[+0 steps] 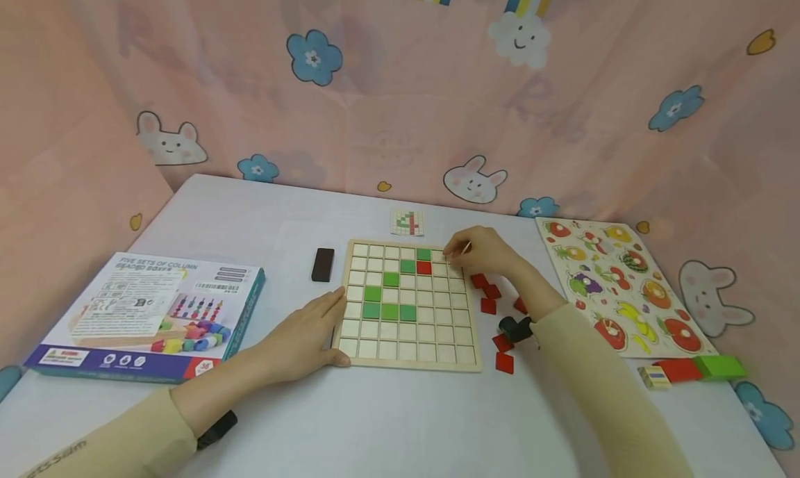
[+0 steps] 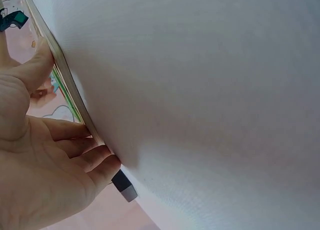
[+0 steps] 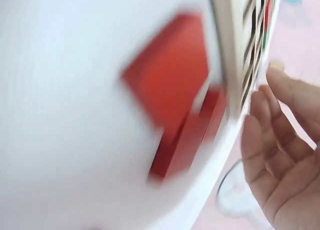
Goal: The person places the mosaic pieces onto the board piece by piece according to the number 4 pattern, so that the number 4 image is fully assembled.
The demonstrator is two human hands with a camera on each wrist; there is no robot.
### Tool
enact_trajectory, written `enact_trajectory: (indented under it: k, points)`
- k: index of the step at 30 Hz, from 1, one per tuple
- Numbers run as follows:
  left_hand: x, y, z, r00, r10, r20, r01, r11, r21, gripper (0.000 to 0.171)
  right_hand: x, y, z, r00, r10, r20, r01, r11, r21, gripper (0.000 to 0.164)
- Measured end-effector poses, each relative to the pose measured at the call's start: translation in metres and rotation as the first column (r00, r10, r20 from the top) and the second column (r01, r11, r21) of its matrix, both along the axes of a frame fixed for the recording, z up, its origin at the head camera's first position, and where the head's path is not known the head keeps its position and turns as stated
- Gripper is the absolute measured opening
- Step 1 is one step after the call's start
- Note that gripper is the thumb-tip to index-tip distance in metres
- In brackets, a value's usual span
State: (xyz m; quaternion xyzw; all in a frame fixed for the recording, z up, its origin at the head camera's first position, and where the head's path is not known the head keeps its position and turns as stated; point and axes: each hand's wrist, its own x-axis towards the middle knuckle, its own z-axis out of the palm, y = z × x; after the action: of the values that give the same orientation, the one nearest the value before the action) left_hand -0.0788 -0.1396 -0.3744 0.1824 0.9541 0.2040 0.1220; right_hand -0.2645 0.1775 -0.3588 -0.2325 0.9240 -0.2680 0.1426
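Observation:
A wooden grid board (image 1: 409,367) lies flat on the table, its squares mostly pale, with several green tiles (image 1: 389,312) and one red tile (image 1: 423,267) in it. My left hand (image 1: 300,335) rests along the board's left edge, fingers extended and thumb at the near corner. In the left wrist view, the fingertips (image 2: 107,162) touch the board's side. Over the far right corner, my right hand (image 1: 484,249) pinches a thin pale wooden tile (image 1: 467,247), mostly hidden by the fingers. Loose red tiles (image 1: 504,363) lie right of the board, below that forearm.
A small pattern card (image 1: 407,222) lies behind the board. Left of the board are a dark block (image 1: 323,265) and a boxed bead set (image 1: 150,318). At the right lie a fruit puzzle board (image 1: 625,283), a red block (image 1: 678,370) and a green block (image 1: 720,367).

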Motion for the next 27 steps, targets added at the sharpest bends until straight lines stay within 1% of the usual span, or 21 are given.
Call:
enact_trajectory:
  k: [4, 7, 11, 14, 16, 19, 27]
  points:
    - [0.0, 0.0, 0.0, 1.0, -0.002, -0.002, 0.002, 1.0, 0.003, 0.093, -0.007, 0.025, -0.003, 0.999, -0.007, 0.033, 0.005, 0.999, 0.041, 0.014]
    - [0.001, 0.0, -0.001, 1.0, -0.006, -0.004, 0.006, 1.0, 0.005, 0.093, -0.009, 0.04, -0.005, 0.996, 0.003, 0.085, -0.007, 0.998, 0.054, 0.018]
    - [0.0, -0.001, -0.001, 1.0, -0.008, -0.012, 0.008, 1.0, 0.004, 0.093, -0.01, 0.05, -0.007, 0.986, 0.026, 0.163, -0.038, 0.997, 0.068, 0.026]
    - [0.0, -0.001, -0.001, 1.0, -0.009, -0.018, 0.009, 1.0, 0.0, 0.093, -0.009, 0.051, -0.008, 0.979, 0.027, 0.201, -0.045, 0.996, 0.083, 0.029]
    - [0.0, -0.001, -0.002, 1.0, -0.009, -0.02, 0.009, 1.0, -0.002, 0.093, -0.009, 0.051, -0.009, 0.977, 0.024, 0.211, -0.044, 0.995, 0.09, 0.032]
    - [0.0, -0.001, -0.002, 1.0, -0.008, -0.017, 0.008, 1.0, -0.001, 0.093, -0.008, 0.05, -0.01, 0.979, 0.028, 0.2, -0.047, 0.995, 0.093, 0.032]
    - [0.0, -0.002, -0.003, 1.0, -0.006, -0.018, 0.006, 1.0, 0.003, 0.093, -0.005, 0.048, -0.009, 0.989, 0.023, 0.148, -0.036, 0.996, 0.082, 0.023]
